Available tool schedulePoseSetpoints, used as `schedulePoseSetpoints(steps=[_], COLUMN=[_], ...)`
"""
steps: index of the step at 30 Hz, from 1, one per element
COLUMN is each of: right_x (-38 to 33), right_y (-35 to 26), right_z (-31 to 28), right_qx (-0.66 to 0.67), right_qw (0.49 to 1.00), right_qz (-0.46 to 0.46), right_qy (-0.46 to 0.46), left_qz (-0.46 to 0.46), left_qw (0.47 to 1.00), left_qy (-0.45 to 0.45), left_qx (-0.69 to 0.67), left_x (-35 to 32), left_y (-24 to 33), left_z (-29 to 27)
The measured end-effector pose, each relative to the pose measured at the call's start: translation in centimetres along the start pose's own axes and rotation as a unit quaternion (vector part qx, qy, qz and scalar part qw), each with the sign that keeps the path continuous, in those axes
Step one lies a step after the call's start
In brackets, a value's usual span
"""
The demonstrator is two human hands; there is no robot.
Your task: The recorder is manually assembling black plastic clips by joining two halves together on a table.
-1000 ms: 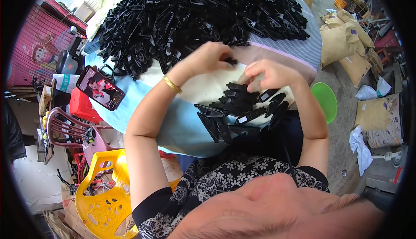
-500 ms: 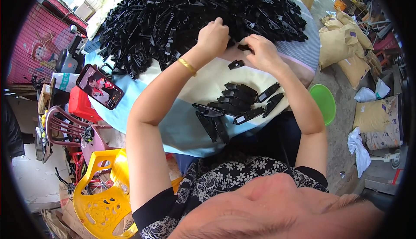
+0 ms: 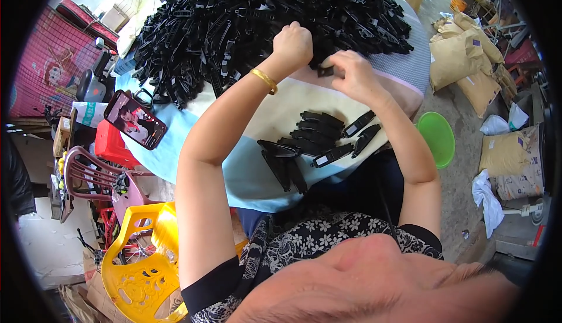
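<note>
A big heap of black plastic clip-like pieces covers the far side of the cloth-covered table. My left hand, a gold bangle on its wrist, is closed at the heap's near edge; whatever its fingers hold is hidden behind them. Close by on the right, my right hand pinches a small black plastic piece between thumb and fingers. Nearer to me, several longer black plastic pieces lie grouped on the cloth, some stacked in an overlapping row, some lying apart, a few with small white patches.
A phone with a lit screen lies at the table's left edge. A yellow plastic chair and a red-brown chair stand to the left. On the right are a green basin and several brown paper sacks.
The small black piece that lay loose on the cloth below my hands no longer lies there. My left hand has shifted slightly right; my right hand's fingers have moved a little toward me.
</note>
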State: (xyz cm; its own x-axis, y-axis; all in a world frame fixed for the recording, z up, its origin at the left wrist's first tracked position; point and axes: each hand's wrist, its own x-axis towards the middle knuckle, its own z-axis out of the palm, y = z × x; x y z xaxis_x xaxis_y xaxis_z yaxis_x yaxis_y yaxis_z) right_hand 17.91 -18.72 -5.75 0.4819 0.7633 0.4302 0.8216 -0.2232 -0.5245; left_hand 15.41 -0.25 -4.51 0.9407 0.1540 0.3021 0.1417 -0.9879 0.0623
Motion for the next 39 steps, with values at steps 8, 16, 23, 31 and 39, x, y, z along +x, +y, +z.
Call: schedulePoseSetpoints(steps=[8,16,23,31,39], right_x=[-1.0,-1.2,-1.8,-1.8,-2.1], right_y=[1.1,-0.7,-2.5,-1.2,-1.8], right_z=[-1.8,-2.1,-1.2,-2.5,-4.1], right_qx=[-0.117,0.003,-0.111,-0.152,-0.002], right_qw=[0.991,0.994,0.993,0.985,0.998], right_qz=[0.072,0.097,-0.003,0.018,0.0], right_qy=[-0.007,-0.055,-0.046,-0.08,-0.063], left_qz=[0.056,-0.155,0.045,0.276,0.182], left_qw=[0.963,0.756,0.92,0.926,0.952], left_qy=[0.13,-0.166,-0.003,0.017,-0.005], left_qx=[-0.229,-0.614,-0.389,-0.259,-0.248], left_x=[-3.7,-8.1,-9.1,-8.5,-9.3], left_y=[-1.1,-0.3,1.2,-0.3,-0.3], left_z=[-2.3,-0.7,-2.1,-2.1,-2.0])
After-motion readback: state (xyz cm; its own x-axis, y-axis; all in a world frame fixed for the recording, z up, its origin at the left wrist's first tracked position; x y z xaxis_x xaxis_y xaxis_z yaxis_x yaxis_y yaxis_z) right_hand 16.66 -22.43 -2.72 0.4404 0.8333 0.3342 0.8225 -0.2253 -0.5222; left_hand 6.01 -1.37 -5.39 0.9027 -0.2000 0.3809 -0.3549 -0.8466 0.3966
